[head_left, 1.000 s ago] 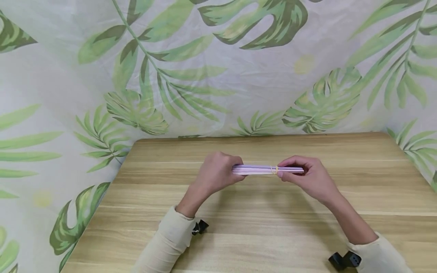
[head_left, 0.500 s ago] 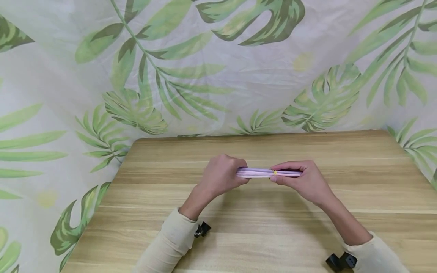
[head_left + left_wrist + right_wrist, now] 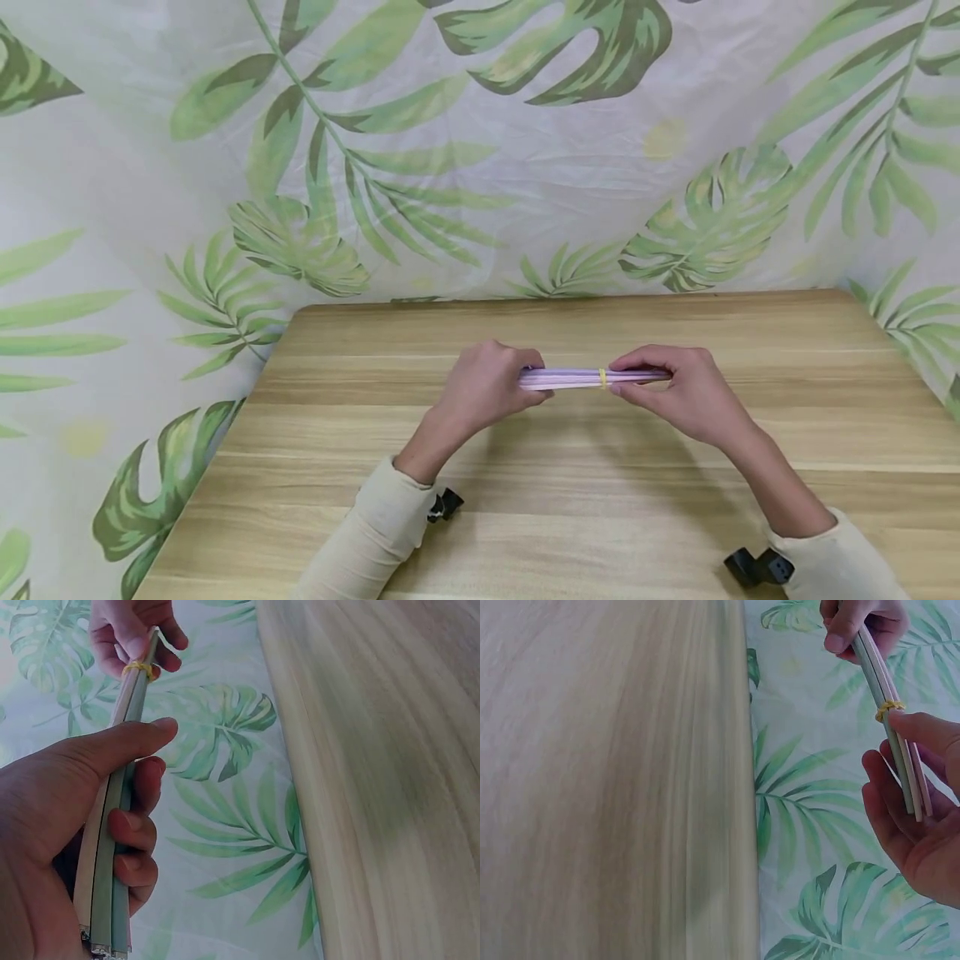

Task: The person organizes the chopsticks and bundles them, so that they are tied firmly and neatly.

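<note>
A bundle of pastel chopsticks (image 3: 566,379) lies level above the table, held between both hands. A yellow rubber band (image 3: 602,378) circles it toward the narrower end. My left hand (image 3: 487,379) grips the thicker end; the left wrist view shows the fingers curled around the chopsticks (image 3: 112,825), with their squared ends sticking out below the palm. My right hand (image 3: 690,387) pinches the bundle right beside the band. In the right wrist view the thumb's tip is at the rubber band (image 3: 890,711), while the other fingers cup loosely under the thin tips.
Below the hands spreads a wood-grain table (image 3: 525,517). Its back edge meets a leaf-patterned cloth (image 3: 570,192) hanging behind and at the sides. Small black cameras (image 3: 757,568) sit at both wrists, by the cream sleeves.
The right fingers slide left over the rubber band, then back right to beside it. The band's spread loops now lie close together. The left hand keeps its grip, shifted slightly right.
</note>
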A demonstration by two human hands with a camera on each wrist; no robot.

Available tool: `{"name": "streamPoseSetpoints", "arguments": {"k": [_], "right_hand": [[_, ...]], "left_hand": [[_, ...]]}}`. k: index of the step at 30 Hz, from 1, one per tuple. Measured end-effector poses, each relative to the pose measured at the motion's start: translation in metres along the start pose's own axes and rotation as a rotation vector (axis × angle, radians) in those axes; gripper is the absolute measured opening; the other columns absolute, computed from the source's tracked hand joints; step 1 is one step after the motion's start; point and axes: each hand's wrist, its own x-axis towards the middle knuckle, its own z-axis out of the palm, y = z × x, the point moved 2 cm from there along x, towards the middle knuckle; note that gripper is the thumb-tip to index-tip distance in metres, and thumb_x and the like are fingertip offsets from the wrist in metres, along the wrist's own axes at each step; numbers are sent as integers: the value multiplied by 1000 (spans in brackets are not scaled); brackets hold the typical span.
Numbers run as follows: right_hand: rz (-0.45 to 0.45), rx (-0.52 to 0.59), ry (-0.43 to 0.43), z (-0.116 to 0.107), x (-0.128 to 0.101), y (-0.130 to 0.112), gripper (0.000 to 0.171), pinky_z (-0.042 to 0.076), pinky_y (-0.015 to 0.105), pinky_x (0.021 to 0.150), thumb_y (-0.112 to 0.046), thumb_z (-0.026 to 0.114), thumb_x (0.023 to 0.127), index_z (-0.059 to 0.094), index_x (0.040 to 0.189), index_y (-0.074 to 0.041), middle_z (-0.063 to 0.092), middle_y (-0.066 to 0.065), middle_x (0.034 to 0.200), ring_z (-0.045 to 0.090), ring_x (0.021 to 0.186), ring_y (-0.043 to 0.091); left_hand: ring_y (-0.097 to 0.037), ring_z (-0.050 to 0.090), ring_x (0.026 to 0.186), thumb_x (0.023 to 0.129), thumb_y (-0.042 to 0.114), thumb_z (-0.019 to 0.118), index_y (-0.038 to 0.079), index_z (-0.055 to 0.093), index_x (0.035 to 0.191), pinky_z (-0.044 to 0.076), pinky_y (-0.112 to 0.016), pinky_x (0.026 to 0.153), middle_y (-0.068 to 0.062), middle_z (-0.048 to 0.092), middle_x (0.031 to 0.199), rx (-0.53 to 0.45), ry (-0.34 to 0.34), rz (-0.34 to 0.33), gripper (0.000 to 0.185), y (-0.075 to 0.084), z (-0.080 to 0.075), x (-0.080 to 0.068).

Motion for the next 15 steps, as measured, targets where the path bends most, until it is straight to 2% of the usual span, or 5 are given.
{"name": "streamPoseSetpoints", "arguments": {"k": [6,11,15], "right_hand": [[-33,-20,19,2,-1,2,18,61,25,70,-18,89,89,84,107,-18,82,0,100,75,85,3],[-52,-23,5,6,-2,3,17,60,24,69,-17,89,89,84,104,-19,82,-1,97,74,81,4],[-63,-31,5,9,-3,2,16,60,23,67,-17,90,88,84,103,-18,82,0,95,73,79,2]], "left_hand": [[-7,58,62,88,33,88,22,81,103,48,-27,59,9,77,84,-41,-28,58,19,1,-1,0],[-7,59,62,90,26,85,21,81,100,51,-29,60,9,78,83,-31,-12,104,12,3,0,-1],[-7,57,60,88,26,85,23,81,98,50,-29,58,11,76,80,-3,-7,110,11,3,3,-1]]}}
